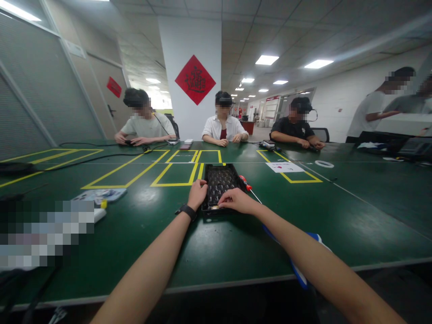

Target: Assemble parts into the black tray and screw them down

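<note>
In front of me on the green table lies a black rectangular plastic tray, its inside dotted with rows of small shiny shapes. My left hand grips the tray's left wall with curled fingers. Over the near right part of the tray, my right hand is closed in a pinch. A small pale piece sits by its fingertips at the near end; whether they hold it is hidden. Just right of the tray is a screwdriver with a red handle, its thin shaft pointing towards my right forearm.
A phone-like slab lies at the left. A white paper sheet and a white ring lie on the right. Beneath my right forearm shows a blue-and-white item. Several people sit across the table, which carries yellow tape outlines.
</note>
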Demonstrator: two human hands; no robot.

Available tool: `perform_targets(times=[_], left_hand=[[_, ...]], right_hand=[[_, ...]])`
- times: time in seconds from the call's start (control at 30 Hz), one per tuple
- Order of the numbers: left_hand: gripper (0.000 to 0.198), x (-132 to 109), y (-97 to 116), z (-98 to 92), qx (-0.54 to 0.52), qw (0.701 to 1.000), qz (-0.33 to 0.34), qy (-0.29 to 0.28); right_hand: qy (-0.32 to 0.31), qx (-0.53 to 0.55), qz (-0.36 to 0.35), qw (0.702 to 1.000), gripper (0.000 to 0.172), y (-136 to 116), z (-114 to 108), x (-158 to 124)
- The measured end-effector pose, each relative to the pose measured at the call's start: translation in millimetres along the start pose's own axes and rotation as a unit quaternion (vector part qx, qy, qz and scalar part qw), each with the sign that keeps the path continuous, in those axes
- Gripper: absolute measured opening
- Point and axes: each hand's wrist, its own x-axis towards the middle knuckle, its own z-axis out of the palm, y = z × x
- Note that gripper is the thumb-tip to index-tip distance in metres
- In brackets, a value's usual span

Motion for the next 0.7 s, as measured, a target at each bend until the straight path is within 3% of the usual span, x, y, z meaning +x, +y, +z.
perform_targets(times=[0.7], left_hand=[[0.021, 1.1, -0.4, -2.5, 0.018, 1.0, 0.019, -0.012]], right_hand=[[-0.003, -0.008, 0.009, 1.0, 0.023, -5.0, -2.7, -0.5]])
